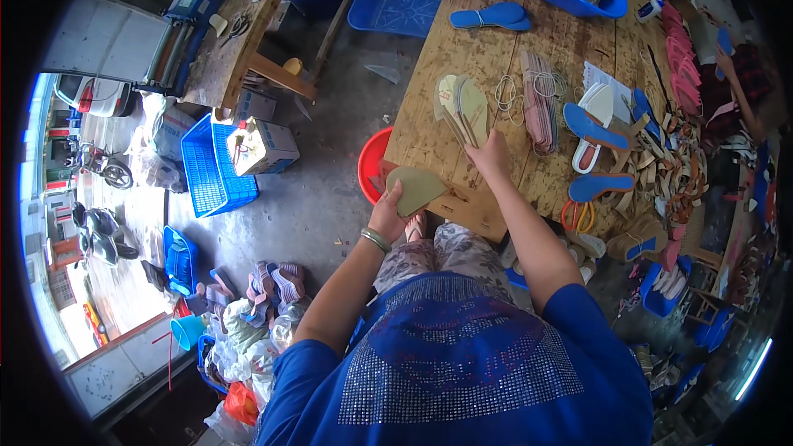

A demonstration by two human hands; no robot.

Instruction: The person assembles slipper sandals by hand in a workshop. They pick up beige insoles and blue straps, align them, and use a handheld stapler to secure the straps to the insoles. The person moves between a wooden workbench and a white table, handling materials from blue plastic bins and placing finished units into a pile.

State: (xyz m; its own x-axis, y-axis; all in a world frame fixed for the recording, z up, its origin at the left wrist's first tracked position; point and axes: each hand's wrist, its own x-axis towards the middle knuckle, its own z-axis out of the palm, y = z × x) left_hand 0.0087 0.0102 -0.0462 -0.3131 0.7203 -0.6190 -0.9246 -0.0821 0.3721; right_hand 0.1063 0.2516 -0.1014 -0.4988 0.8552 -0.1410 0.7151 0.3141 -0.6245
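Observation:
My left hand (385, 213) is closed on a flat olive-tan insole piece (417, 188) with a rounded end, held beside the near left corner of the wooden table. The thumb lies over it; how many layers it has I cannot tell. Over the table, my right hand (491, 157) grips the narrow near end of a fanned bunch of pale yellow-green insoles (464, 103). Some of their edges show dark lines. To the right of this bunch lies a tied bundle of pinkish strips (538, 107), with loose loops of string (509, 99) between.
Blue insoles (595, 127) and orange-handled scissors (577, 215) lie right on the table (425, 136), near piled scraps (673, 157). A blue tray (570, 0) of pale insoles stands at the back. Left are a red bucket (372, 167) and blue crate (206, 169). Another person (738, 87) is far right.

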